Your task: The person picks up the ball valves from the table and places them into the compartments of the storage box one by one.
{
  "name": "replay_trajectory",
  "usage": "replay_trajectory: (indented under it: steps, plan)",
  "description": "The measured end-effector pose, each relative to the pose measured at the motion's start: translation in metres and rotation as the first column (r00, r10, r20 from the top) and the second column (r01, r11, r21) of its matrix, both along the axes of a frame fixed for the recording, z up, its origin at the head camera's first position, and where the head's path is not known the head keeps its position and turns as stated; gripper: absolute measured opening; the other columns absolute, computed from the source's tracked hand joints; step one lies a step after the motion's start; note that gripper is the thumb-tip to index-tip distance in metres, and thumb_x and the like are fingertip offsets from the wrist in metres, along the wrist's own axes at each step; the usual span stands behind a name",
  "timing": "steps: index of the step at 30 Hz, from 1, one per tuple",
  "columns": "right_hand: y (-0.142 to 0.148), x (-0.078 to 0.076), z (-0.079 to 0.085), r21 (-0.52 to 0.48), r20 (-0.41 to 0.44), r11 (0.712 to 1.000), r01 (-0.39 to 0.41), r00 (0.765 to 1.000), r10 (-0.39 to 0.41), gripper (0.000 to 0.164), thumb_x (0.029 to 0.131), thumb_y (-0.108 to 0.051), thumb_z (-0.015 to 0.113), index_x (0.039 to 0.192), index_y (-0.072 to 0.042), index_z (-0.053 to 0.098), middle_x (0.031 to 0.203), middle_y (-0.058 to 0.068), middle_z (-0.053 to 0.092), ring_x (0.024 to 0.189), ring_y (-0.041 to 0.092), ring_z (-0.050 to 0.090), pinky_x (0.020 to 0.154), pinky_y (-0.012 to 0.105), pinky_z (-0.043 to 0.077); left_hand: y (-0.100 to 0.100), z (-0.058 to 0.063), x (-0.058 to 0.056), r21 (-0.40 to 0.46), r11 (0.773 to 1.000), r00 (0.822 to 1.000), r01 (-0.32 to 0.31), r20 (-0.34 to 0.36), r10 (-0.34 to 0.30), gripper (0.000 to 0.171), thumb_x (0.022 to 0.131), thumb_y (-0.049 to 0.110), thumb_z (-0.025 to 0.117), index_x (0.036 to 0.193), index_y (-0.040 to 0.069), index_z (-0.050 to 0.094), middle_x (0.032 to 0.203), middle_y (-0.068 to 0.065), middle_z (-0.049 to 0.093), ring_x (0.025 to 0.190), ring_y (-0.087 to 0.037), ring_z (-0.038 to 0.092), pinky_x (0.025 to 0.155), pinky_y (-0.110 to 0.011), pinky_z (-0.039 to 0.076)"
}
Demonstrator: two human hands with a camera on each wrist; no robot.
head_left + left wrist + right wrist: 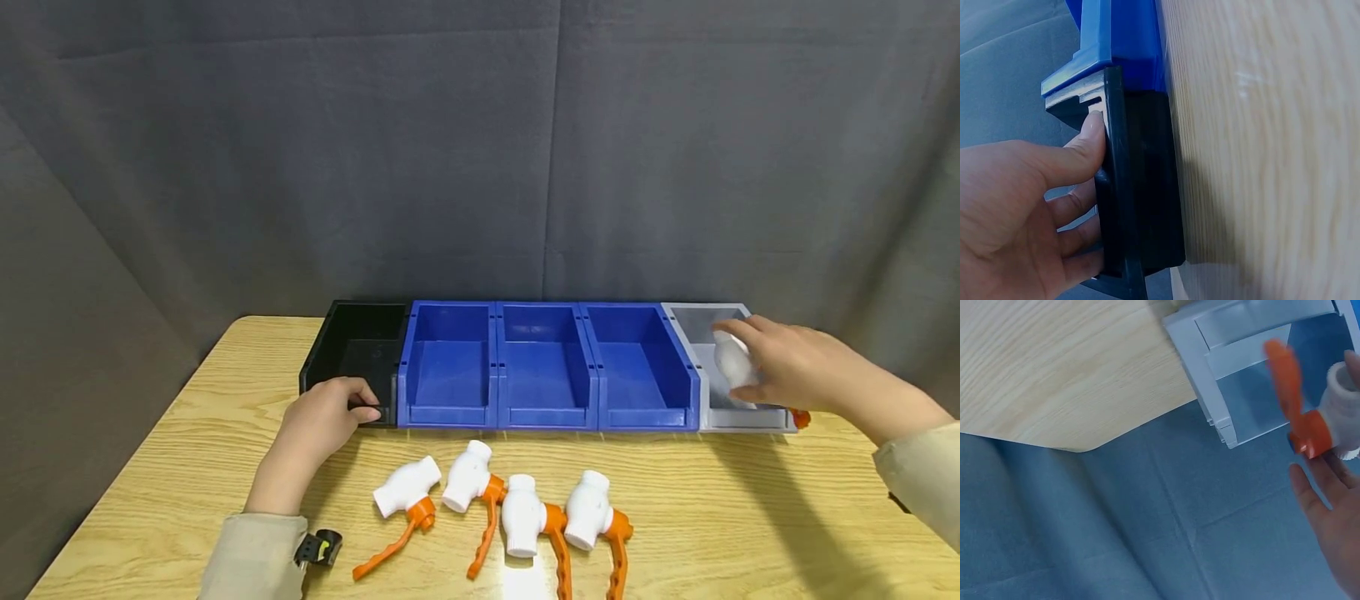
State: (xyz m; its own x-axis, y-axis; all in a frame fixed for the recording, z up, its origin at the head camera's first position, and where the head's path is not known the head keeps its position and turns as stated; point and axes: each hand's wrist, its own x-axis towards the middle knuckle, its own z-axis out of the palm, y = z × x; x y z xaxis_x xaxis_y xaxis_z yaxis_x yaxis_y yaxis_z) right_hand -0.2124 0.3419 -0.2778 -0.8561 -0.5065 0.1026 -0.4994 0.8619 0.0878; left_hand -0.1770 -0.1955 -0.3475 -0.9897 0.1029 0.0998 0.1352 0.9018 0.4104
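Observation:
Over the grey bin (750,421) at the right end of the row, my right hand (802,365) holds a white ball valve (732,358). The right wrist view shows the valve's orange lever handle (1285,381), slightly blurred, pointing away from the palm; part of the valve body is cut off by the frame. At the other end, my left hand (324,421) grips the front edge of the black bin (367,354). In the left wrist view, its thumb (1091,134) lies on the bin's rim and the other fingers curl behind the wall.
Several white ball valves (522,517) with orange handles lie on the wooden table (180,467) in front of the bins. Three blue bins (450,375) stand between the black and grey ones. A dark grey curtain (480,167) hangs behind.

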Motion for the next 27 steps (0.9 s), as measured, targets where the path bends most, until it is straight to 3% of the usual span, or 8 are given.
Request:
replay_trajectory:
  steps: [8, 14, 27]
  plan:
    - [-0.007, -0.021, -0.001, 0.011, 0.098, 0.997, 0.07, 0.993, -0.071, 0.082, 0.068, -0.023, 0.09, 0.134, 0.0, 0.047, 0.101, 0.018, 0.059, 0.071, 0.022, 0.058, 0.059, 0.045, 0.051, 0.0, 0.003, 0.001, -0.01, 1.0, 1.0, -0.017, 0.015, 0.018, 0.005, 0.087, 0.019, 0.077, 0.089, 0.017, 0.073, 0.097, -0.006, 0.072, 0.079, -0.023, 0.063, 0.068, -0.046, 0.051]
    - [-0.009, -0.033, -0.006, -0.017, 0.168, 0.987, 0.157, 0.974, -0.152, 0.08, 0.069, -0.025, 0.088, 0.134, -0.001, 0.048, 0.109, 0.024, 0.058, 0.077, 0.026, 0.06, 0.062, 0.046, 0.052, 0.002, 0.003, 0.0, -0.008, 1.0, 1.0, -0.022, 0.022, 0.022, 0.006, 0.087, 0.018, 0.077, 0.09, 0.015, 0.073, 0.089, -0.002, 0.07, 0.078, -0.022, 0.062, 0.071, -0.046, 0.051]
    - [-0.008, -0.049, -0.018, -0.068, 0.199, 0.969, 0.236, 0.955, -0.219, 0.081, 0.069, -0.021, 0.084, 0.136, 0.001, 0.045, 0.12, 0.034, 0.053, 0.083, 0.036, 0.059, 0.066, 0.05, 0.05, 0.003, 0.001, -0.001, -0.005, 1.0, 0.999, -0.03, 0.011, 0.03, 0.005, 0.087, 0.017, 0.077, 0.089, 0.015, 0.073, 0.086, -0.001, 0.069, 0.078, -0.021, 0.062, 0.072, -0.046, 0.051]
